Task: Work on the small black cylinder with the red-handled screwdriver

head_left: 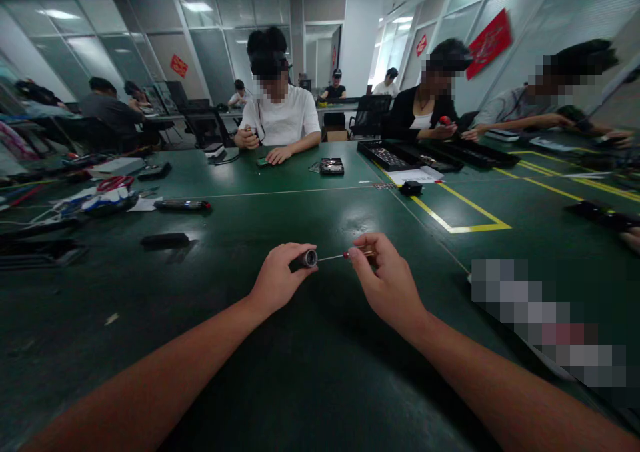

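Observation:
My left hand [280, 275] is closed around a dark cylindrical part [309, 259], its round open end turned toward the right. In my right hand [383, 275] is a small screwdriver [345, 255], gripped between thumb and fingers by its handle. The thin metal shaft points left, its tip close to the cylinder's end; whether it touches is too small to tell. Both hands are above the green table [300, 372], and most of the cylinder is hidden by my left fingers.
Left of my hands lie a dark bar-shaped object [165, 240], a black-and-red tool [183, 205] and tangled cables [107, 195]. Ahead are an opened device [332, 166], a black block [411, 188] and black trays [387, 155]. A person in white [280, 115] sits opposite; others sit to the right.

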The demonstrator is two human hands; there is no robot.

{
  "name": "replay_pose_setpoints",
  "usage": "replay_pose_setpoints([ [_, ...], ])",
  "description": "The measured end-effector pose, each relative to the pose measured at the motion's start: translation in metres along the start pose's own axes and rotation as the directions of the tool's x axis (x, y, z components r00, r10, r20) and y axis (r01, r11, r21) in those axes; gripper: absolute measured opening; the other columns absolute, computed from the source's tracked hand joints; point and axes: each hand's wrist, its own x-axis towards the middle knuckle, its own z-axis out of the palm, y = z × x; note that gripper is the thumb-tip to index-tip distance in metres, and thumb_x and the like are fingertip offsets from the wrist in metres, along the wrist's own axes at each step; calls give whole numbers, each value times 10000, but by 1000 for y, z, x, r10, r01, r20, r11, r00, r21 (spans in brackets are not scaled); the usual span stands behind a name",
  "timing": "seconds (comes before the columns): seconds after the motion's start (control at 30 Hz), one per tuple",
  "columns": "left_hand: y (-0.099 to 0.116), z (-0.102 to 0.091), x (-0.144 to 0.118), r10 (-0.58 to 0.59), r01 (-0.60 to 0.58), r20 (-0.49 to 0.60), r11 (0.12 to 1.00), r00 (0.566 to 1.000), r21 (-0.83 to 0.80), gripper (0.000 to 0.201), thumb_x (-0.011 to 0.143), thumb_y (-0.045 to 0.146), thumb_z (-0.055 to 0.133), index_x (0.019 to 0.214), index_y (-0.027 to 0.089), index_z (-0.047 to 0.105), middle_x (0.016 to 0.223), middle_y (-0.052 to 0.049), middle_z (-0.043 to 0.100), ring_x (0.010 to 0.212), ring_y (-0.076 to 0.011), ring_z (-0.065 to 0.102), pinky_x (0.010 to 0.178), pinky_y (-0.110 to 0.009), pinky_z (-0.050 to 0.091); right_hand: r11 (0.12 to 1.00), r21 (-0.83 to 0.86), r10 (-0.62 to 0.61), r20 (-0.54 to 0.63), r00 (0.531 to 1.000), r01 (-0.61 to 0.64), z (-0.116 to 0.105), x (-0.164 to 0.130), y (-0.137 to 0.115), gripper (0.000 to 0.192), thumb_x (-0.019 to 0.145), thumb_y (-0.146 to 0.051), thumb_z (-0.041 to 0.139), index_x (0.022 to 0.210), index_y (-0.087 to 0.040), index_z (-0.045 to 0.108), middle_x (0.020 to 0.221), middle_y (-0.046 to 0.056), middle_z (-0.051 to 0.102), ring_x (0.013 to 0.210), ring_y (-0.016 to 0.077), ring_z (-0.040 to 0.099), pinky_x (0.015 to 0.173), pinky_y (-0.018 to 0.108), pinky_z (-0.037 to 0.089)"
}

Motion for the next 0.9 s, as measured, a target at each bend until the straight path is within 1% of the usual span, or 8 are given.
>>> replay_pose_setpoints([
  [0.07,-1,1,0,2,-2,1,1000,1000,-7,373,841,181,768,1200,245,692,1152,-48,721,1090,-238,655,977,-438,498,999,42,6,-20,1000,-6,0,-1,1,182,942,-375,604,1036,-224,568,840,33,696,730,201,662,647,329,479],
  [0.17,1,1,0,1,-1,5,1000,1000,-10,376,838,181,772,1199,247,693,1147,-44,722,1086,-236,655,981,-437,492,996,91,-10,-31,999,12,0,-2,3,164,958,-387,589,1004,-230,572,852,30,687,747,194,657,675,337,491],
  [0.47,0,1,-1,0,0,20,1000,1000,-11,394,840,198,778,1218,260,687,1156,-25,716,1095,-226,642,990,-432,478,989,142,-25,-39,999,30,2,-2,9,158,984,-397,582,1025,-244,576,851,10,663,755,180,642,696,342,498],
  [0.6,1,1,-1,-4,4,25,1000,1000,-19,390,835,193,784,1209,251,691,1151,-26,717,1091,-224,641,993,-439,475,990,139,-21,-23,1000,24,3,-2,11,172,983,-411,586,1038,-249,573,857,8,659,771,183,645,703,348,499],
  [0.9,1,0,0,-20,20,27,1000,999,-22,384,843,184,773,1213,246,688,1150,-31,716,1085,-224,644,984,-432,478,974,225,-33,22,999,27,4,-4,13,176,985,-419,583,1036,-251,584,870,10,642,793,184,637,726,356,507],
])
